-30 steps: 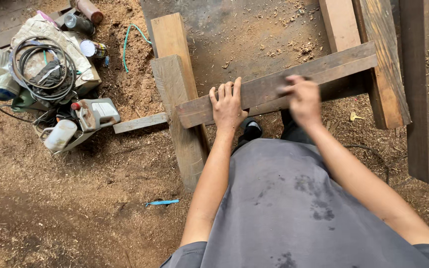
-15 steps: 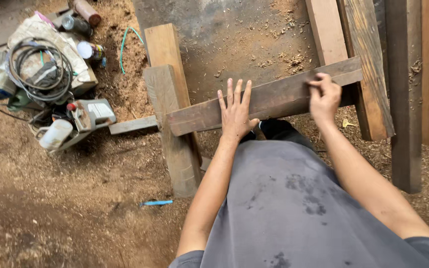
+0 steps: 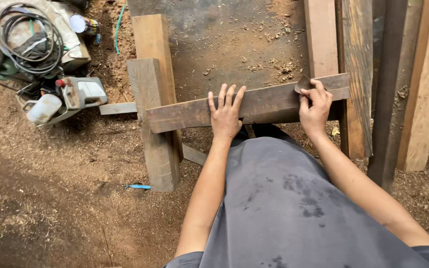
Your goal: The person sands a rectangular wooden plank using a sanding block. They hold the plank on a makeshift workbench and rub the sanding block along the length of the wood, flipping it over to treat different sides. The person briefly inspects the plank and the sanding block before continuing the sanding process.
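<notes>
Pressing left hand point(image 3: 226, 115) flat, fingers spread, on dark wooden plank point(image 3: 199, 111), right hand point(image 3: 315, 108) pinching sandpaper scrap point(image 3: 303, 83) against plank's top edge, plank resting across timber block point(image 3: 151, 119)

The sandpaper piece point(image 3: 304, 82) is mostly hidden under the right hand point(image 3: 315, 106). The coiled cable point(image 3: 23, 34) is cut by the top edge. The feet are hidden under the plank point(image 3: 264, 105).

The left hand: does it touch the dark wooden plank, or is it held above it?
Touching. The head view shows the left hand lying flat on the dark wooden plank, fingers spread, with no gap visible under the palm.
</notes>
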